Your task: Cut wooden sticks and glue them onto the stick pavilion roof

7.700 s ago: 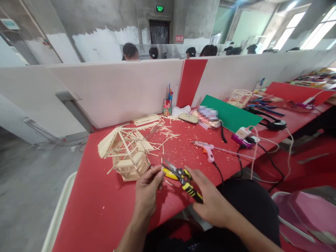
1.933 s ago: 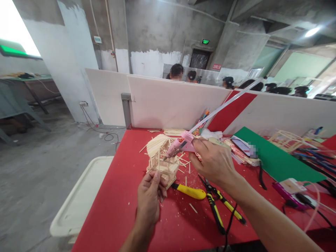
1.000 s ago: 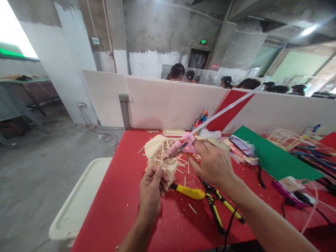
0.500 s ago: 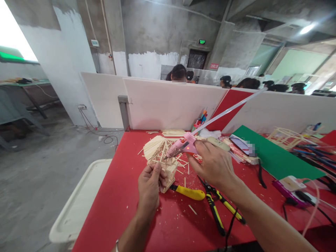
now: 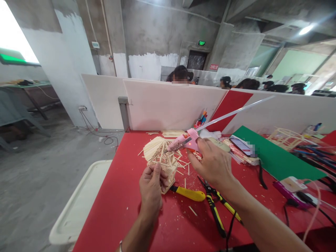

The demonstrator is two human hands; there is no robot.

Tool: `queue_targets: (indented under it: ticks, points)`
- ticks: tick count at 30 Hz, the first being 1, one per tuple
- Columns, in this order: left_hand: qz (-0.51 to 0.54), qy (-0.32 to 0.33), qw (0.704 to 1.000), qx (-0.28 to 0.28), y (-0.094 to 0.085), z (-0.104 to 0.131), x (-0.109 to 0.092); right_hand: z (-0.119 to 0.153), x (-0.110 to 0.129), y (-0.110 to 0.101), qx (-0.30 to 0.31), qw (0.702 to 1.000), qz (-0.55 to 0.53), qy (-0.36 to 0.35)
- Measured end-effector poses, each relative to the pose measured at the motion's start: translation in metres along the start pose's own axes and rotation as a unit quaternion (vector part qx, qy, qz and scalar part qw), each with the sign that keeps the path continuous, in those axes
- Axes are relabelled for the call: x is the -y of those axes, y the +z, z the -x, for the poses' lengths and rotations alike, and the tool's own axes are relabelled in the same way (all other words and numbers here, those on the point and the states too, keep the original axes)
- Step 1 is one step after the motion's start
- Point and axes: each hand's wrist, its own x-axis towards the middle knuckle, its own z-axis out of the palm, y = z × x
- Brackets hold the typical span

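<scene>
Right hand (image 5: 214, 160) clasps a pink plastic glue gun (image 5: 183, 142) at ten o'clock; left hand (image 5: 151, 180) pinches a thin pale wooden stick (image 5: 162, 154) at one.

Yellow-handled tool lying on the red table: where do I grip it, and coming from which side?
Probably mid-length on the yellow handle, from above and the near side. It lies flat, its thick rounded end pointing right, and its black front end sits close to the wooden model. The pliers crowd its right end.
</scene>
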Motion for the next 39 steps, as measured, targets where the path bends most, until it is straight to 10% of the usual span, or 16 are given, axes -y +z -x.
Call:
queue_targets:
  ticks: [39]
  points:
    - [-0.007, -0.020, 1.000, 0.005, -0.0026, 0.0000, -0.0038, -0.0016, 0.0037, 0.0080, -0.004, 1.000, 0.006, 0.017]
